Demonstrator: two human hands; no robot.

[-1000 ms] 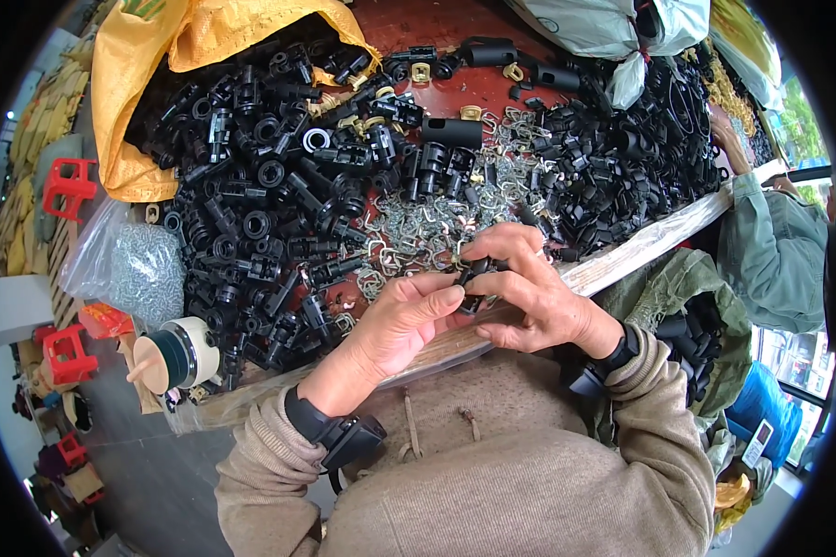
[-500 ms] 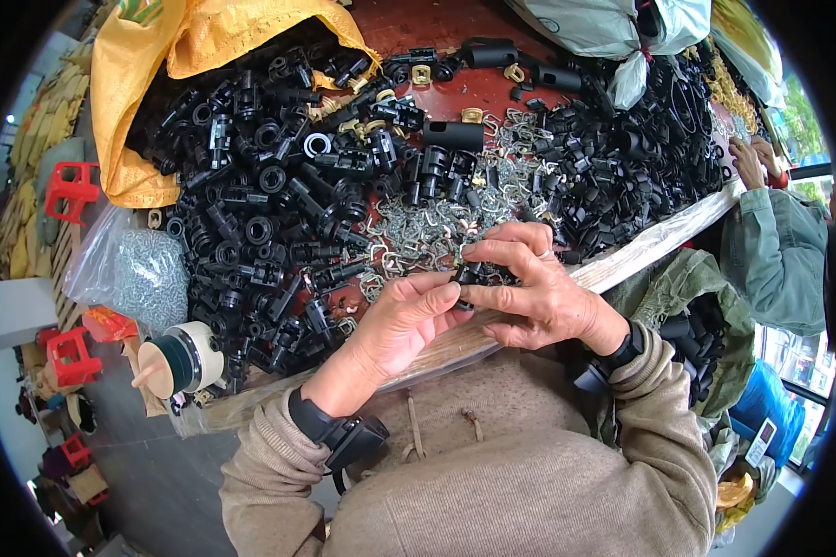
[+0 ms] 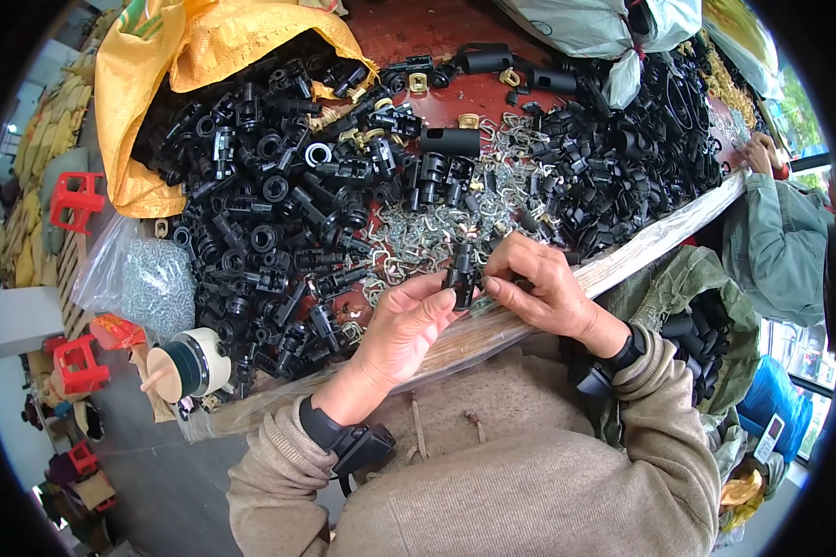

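Note:
Over the near edge of the table, my left hand [image 3: 404, 327] pinches a black plastic fitting [image 3: 462, 268] between thumb and fingers. The fitting stands roughly upright and has a slotted, ribbed body. My right hand [image 3: 546, 295] is just to its right, fingers curled and thumb against the index finger. Whatever is in that pinch is too small or hidden to make out. Beyond my hands lie loose bent metal clips [image 3: 416, 229]. A heap of similar black fittings [image 3: 241, 206] spreads to the left, and small black pieces [image 3: 593, 176] are piled to the right.
A yellow sack [image 3: 125, 121] spills onto the red table [image 3: 395, 32]. At left are a clear bag of metal bits [image 3: 158, 283] and a spool-like roll [image 3: 190, 364]. A plastic-wrapped wooden edge [image 3: 641, 232] borders the table. Another person's sleeve [image 3: 776, 246] is at right.
The black fitting has turned upright and shows more in my left hand. My right hand's fingers have drawn back from it and curled. The co-worker's hands have shifted slightly.

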